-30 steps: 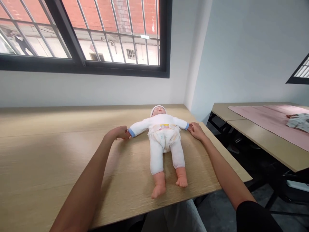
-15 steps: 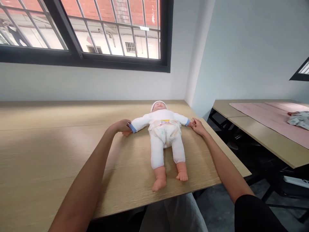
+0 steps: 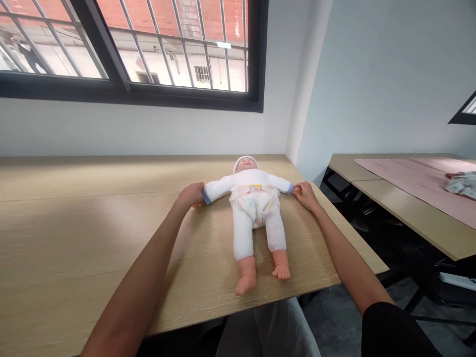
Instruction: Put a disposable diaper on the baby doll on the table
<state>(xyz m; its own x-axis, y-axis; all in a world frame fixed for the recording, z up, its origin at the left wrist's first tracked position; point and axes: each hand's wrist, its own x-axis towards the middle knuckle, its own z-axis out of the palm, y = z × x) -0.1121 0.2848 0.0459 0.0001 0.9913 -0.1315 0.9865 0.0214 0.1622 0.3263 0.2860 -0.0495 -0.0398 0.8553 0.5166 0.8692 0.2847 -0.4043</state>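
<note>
A baby doll (image 3: 256, 201) lies on its back on the wooden table (image 3: 92, 248), head toward the wall and bare feet toward me. It wears a white cap, a white body with blue cuffs and a diaper (image 3: 256, 206). Both its arms are stretched out sideways. My left hand (image 3: 191, 195) is closed around the doll's hand and blue cuff on the left, mostly covering that hand. At the other side my right hand (image 3: 305, 195) pinches the doll's hand just past the right cuff.
Behind the table is a white wall with a barred window (image 3: 178, 44). To the right, across a gap, stands another table with a pink cloth (image 3: 416, 183) and a bundled patterned cloth (image 3: 463, 184). A black chair (image 3: 446, 287) is below it.
My left hand has shifted slightly right and now covers more of the doll's hand and cuff. My right hand keeps its hold, and the doll lies as before.
</note>
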